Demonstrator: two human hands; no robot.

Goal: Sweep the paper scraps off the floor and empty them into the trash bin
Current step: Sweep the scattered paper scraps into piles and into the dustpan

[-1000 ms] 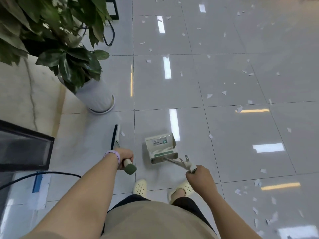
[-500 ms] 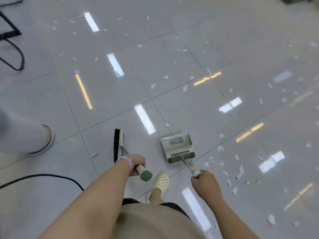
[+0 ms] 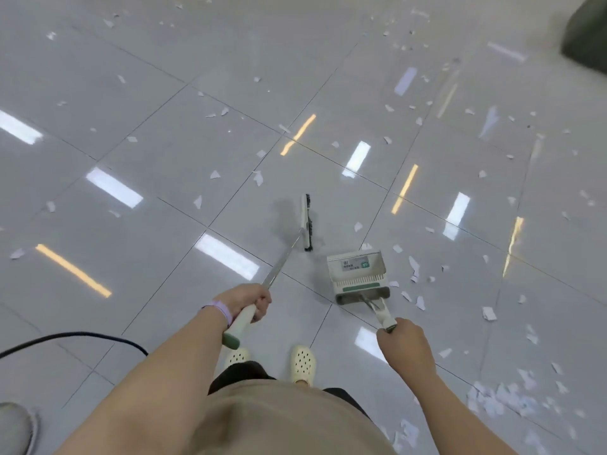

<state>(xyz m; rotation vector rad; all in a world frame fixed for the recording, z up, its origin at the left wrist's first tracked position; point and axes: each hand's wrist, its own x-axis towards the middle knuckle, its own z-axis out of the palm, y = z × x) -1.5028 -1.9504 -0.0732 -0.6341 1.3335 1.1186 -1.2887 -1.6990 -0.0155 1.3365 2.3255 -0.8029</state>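
Observation:
My left hand (image 3: pixel 247 300) grips the white-and-green handle of a broom (image 3: pixel 306 224), whose black-bristled head stands on the floor ahead of me. In my right hand (image 3: pixel 402 339) I hold the handle of a white dustpan (image 3: pixel 356 274) that rests on the tiles just right of the broom head. White paper scraps (image 3: pixel 414 269) lie scattered over the glossy grey floor, thickest to the right of the dustpan and in a heap at the lower right (image 3: pixel 502 402). A dark green object (image 3: pixel 588 34), perhaps a bin, shows blurred at the top right corner.
A black cable (image 3: pixel 82 336) curves across the tiles at the left. The base of a white plant pot (image 3: pixel 16 425) sits at the bottom left corner. My feet in cream clogs (image 3: pixel 303 362) stand just behind the tools.
The view has swung right, away from the potted plant. The broom head has moved forward and right, close beside the dustpan, and more scraps and the dark object have come into sight.

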